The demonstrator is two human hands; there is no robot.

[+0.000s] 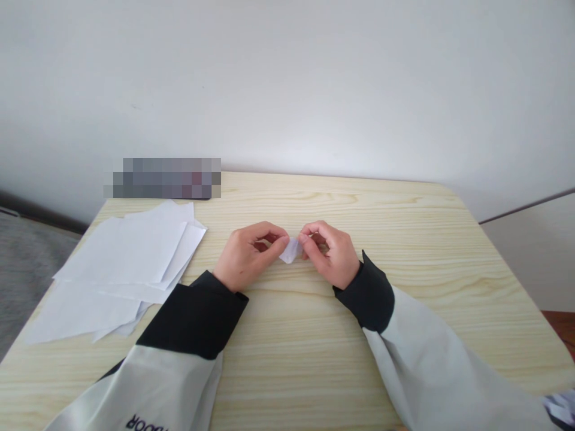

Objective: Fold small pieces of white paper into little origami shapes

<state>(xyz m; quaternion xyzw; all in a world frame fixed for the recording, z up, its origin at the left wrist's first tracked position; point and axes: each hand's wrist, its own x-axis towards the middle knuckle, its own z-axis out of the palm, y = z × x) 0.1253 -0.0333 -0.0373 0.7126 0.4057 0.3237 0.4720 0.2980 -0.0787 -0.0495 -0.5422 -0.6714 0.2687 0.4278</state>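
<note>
A small folded piece of white paper (291,251) is held between my two hands, just above the middle of the wooden table (296,359). My left hand (252,252) pinches its left side between thumb and forefinger. On the opposite side, my right hand (330,250) grips the paper's right edge with thumb and fingertips, the other fingers curled in. Its lower end comes to a blunt point between the hands. The fingertips hide part of the folds.
Several loose sheets of white paper (121,251) overlap in a pile at the table's left side. Behind them lies a dark, pixelated object (166,179) against the white wall (314,90). Some grey fabric (27,257) shows beyond the left edge.
</note>
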